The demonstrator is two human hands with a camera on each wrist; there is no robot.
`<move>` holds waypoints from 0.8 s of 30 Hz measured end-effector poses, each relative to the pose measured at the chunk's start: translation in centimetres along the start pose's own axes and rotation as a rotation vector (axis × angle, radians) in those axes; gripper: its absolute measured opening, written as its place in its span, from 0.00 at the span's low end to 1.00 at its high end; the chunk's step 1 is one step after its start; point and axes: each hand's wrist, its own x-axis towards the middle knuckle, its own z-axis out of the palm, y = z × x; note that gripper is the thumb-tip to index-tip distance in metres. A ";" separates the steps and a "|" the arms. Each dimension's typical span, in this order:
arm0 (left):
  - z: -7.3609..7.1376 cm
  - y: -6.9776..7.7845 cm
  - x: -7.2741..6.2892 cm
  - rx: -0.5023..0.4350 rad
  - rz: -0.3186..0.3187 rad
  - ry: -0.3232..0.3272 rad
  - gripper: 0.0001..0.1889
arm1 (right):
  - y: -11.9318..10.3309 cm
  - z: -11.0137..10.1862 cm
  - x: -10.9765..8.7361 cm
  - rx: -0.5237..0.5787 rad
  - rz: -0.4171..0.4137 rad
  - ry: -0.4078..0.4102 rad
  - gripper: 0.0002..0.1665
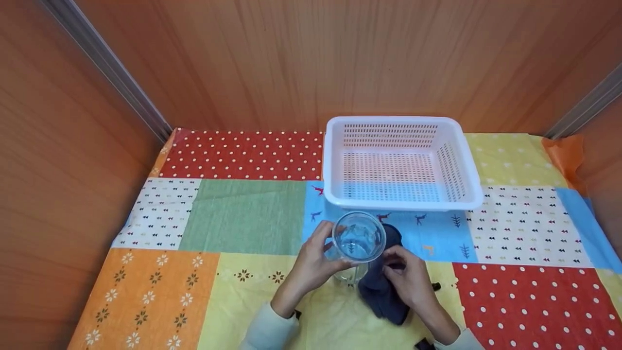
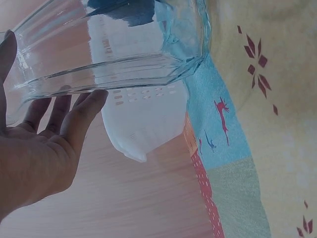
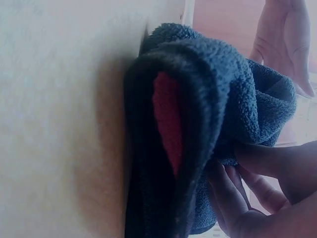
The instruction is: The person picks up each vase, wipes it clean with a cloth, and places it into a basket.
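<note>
Left hand (image 1: 311,260): gripping a clear glass vessel (image 1: 359,237), with the thumb on one side and the fingers on the other. The vessel lies at the fingertips, to the right of the palm, with its round mouth facing up toward the head camera. The left wrist view shows angular facets along its wall and the fingers set against it.

Right hand (image 1: 410,277): pinching a dark, blue-grey cloth (image 1: 384,291) between thumb and fingers. The cloth lies to the left of this hand, between it and the vessel, with its lower end hanging toward the wearer. The right wrist view shows a thick, looped pile and a fold with a red patch inside. The dark cloth is also visible through the glass in the left wrist view; whether it touches the vessel cannot be determined.

Surroundings: a white perforated basket (image 1: 403,204) stands just beyond the vessel and cloth, on a tabletop covered by a patchwork tablecloth (image 1: 248,214). Wood-grain panels (image 1: 301,63) rise behind. Light sleeves (image 1: 270,328) cover both forearms.
</note>
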 end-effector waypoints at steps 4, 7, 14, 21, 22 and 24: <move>0.0 0.0 0.1 0.003 0.000 0.002 0.31 | -1.1 -0.2 -0.2 0.043 0.001 0.012 0.14; 0.0 0.0 0.0 0.004 -0.006 0.000 0.32 | -2.4 -0.5 -0.3 0.077 -0.002 0.021 0.13; 0.0 0.0 0.1 0.004 -0.015 -0.005 0.33 | -4.8 -1.2 -0.3 0.103 -0.029 0.054 0.15; -0.1 0.0 0.0 -0.003 -0.026 -0.011 0.34 | -4.3 -1.1 -0.3 0.072 -0.044 0.046 0.16; -0.1 0.0 0.0 -0.003 -0.026 -0.011 0.34 | -4.1 -1.0 -0.3 0.067 -0.047 0.044 0.16; -0.1 0.0 -0.1 -0.005 -0.027 -0.009 0.35 | -3.6 -0.8 -0.2 0.045 -0.047 0.041 0.17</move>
